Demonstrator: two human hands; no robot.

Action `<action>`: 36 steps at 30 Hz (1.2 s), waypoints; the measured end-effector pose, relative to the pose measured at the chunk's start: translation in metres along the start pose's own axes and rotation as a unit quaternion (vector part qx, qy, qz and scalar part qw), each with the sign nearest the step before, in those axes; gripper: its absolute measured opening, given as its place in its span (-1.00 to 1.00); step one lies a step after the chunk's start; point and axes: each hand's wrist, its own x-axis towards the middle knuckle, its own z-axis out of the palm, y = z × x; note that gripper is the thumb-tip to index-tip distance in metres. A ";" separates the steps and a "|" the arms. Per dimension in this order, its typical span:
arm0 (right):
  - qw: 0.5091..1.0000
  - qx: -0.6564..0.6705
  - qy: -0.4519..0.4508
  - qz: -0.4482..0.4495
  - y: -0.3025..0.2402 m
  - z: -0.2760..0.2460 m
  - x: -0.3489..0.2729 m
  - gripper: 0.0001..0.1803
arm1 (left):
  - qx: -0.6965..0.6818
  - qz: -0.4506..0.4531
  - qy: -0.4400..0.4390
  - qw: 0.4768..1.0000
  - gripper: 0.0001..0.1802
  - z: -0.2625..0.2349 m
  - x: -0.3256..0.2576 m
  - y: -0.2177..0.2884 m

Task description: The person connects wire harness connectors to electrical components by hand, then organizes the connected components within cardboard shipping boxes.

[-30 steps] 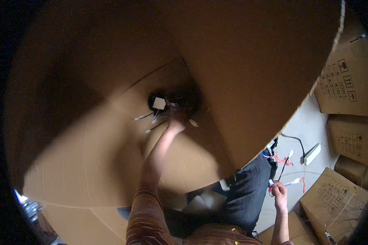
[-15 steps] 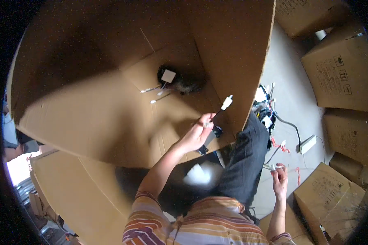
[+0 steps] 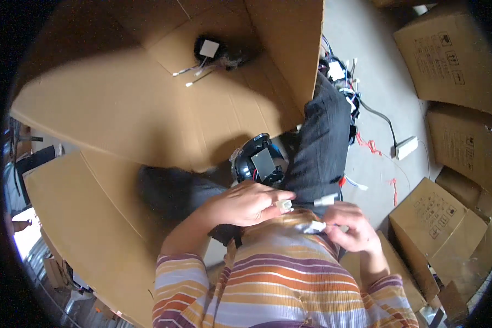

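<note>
My left hand [image 3: 251,202] is closed in front of my waist and pinches a white plug connector [image 3: 283,205]. A short dark wire runs from beside that hand to another white connector [image 3: 326,200]. My right hand [image 3: 351,225], close on the right, has its fingers pinched on a white connector piece [image 3: 313,226] that is smeared by motion. The connectors are near one another; contact between them cannot be made out. Between my legs, just beyond my left hand, is a rounded black housing [image 3: 246,163] with a grey square plate [image 3: 263,163] and red wires.
A large open cardboard box [image 3: 164,109] stands ahead, holding a black round unit with a white square plate [image 3: 209,48] and loose leads. Wired parts [image 3: 339,74], a white adapter [image 3: 406,147] and red string [image 3: 369,143] lie on the floor at right. Closed cartons [image 3: 454,65] line the right.
My left hand has come back from over the box to my waist. My right hand has moved in from the right to meet it. The view has shifted, showing more of the black housing.
</note>
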 end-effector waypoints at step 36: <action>0.970 0.021 -0.239 -0.030 -0.013 0.001 0.020 -0.93 | -0.100 0.168 -0.110 0.975 -0.48 0.049 0.002 0.019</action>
